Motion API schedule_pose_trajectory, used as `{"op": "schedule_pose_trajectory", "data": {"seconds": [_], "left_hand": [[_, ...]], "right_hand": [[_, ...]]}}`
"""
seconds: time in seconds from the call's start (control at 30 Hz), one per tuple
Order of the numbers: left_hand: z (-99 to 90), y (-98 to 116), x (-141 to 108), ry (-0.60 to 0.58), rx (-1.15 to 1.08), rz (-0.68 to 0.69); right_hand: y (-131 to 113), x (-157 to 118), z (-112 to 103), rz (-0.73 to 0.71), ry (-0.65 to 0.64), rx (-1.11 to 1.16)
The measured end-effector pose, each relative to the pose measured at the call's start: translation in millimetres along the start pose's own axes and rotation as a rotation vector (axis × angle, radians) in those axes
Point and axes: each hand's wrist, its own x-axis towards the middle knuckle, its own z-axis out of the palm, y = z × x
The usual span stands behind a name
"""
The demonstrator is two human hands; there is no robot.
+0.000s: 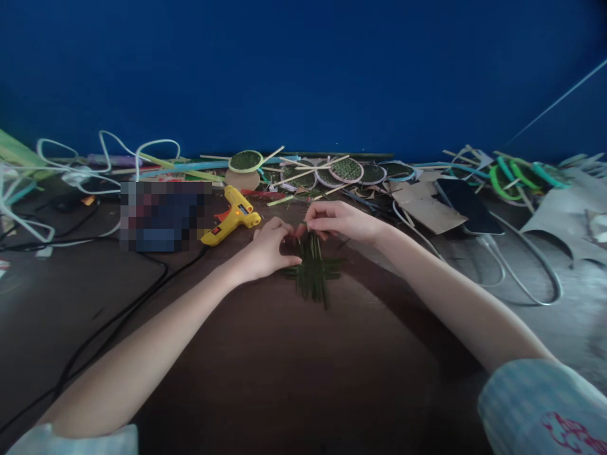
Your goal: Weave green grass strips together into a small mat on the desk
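A small weave of dark green leaf strips (312,272) lies flat on the brown table, its strips crossing one another with loose ends sticking out. My right hand (342,221) is at the far end of the weave, thumb and forefinger pinched on the upper ends of the lengthwise strips. On the near left side is my left hand (272,248), its thumb stretched out to the edge of the weave and apart from the fingers. Those fingers bend toward the far ends of the strips, where their tips are partly blurred.
A yellow glue gun (232,218) lies left of my hands, its black cord (128,303) running toward me. Round woven green discs (346,169) with sticks line the back. At right are cardboard (429,205), a phone (467,205) and a white cable (535,291). A blurred-out patch (164,218) is at left.
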Motion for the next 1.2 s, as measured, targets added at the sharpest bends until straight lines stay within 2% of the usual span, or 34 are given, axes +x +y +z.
{"op": "schedule_pose_trajectory", "data": {"seconds": [0.13, 0.27, 0.5, 0.6, 0.7, 0.73, 0.8, 0.9, 1.03, 1.2], "left_hand": [[-0.9, 0, 0, -0.020, 0.010, 0.006], [-0.2, -3, 0, -0.039, 0.007, 0.005], [1.8, -6, 0, -0.035, 0.023, 0.014], [2.1, -6, 1, -0.033, -0.002, 0.034], [1.8, -6, 0, -0.009, -0.034, 0.068], [1.6, -6, 0, 0.004, -0.040, 0.082], [1.3, -7, -2, 0.024, -0.032, 0.114], [1.5, -7, -3, 0.059, 0.016, 0.149], [1.9, -7, -3, 0.094, 0.074, 0.179], [1.1, -6, -3, 0.108, 0.104, 0.176]], "right_hand": [[4, -1, -3, -0.078, -0.092, 0.056], [5, -3, -4, -0.047, -0.202, -0.064], [4, -5, -6, 0.024, -0.224, -0.153], [5, -3, -7, 0.025, -0.160, -0.119], [8, -1, -11, 0.035, 0.041, -0.113], [8, 0, -13, 0.067, 0.103, -0.135], [9, -1, -17, 0.174, 0.145, -0.201], [7, -3, -22, 0.270, 0.027, -0.254], [3, -6, -24, 0.275, -0.159, -0.291], [2, -6, -24, 0.296, -0.172, -0.359]]}}
